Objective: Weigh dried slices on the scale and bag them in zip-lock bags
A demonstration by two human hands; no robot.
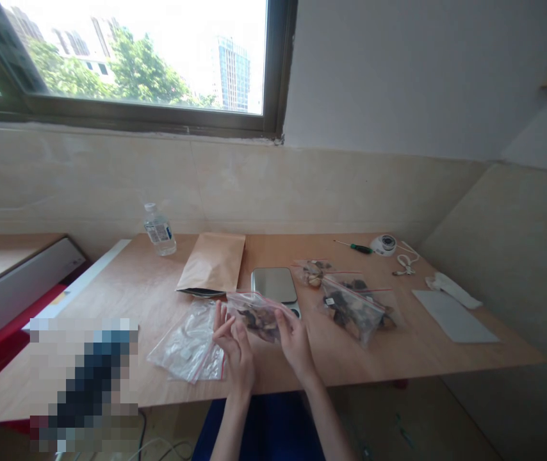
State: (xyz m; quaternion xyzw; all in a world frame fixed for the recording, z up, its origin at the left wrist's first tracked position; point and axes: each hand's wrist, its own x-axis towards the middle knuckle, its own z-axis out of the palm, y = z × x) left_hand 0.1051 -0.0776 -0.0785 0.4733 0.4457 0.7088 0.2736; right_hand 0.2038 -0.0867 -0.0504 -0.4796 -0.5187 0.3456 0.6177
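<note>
A clear zip bag (pixel 257 323) with dark brown dried pieces inside is held up in front of me. My right hand (pixel 297 342) pinches its right edge between thumb and fingers. My left hand (pixel 236 352) is at the bag's left side, its fingers stretched and apart; whether it touches the plastic I cannot tell. Beneath and left of that hand lie flat clear zip bags (pixel 187 346) with red seal lines. Just behind the held bag sits a small scale (pixel 273 283) with a metal plate, partly covered by it.
To the right lie several filled zip bags (pixel 353 314). Behind stand a brown paper pouch (pixel 213 262) and a water bottle (pixel 159 230). A screwdriver (pixel 360 248), a white dome camera (pixel 383 244) and a white sheet (pixel 453 317) are farther right. A pixelated patch (pixel 88 378) covers the left front.
</note>
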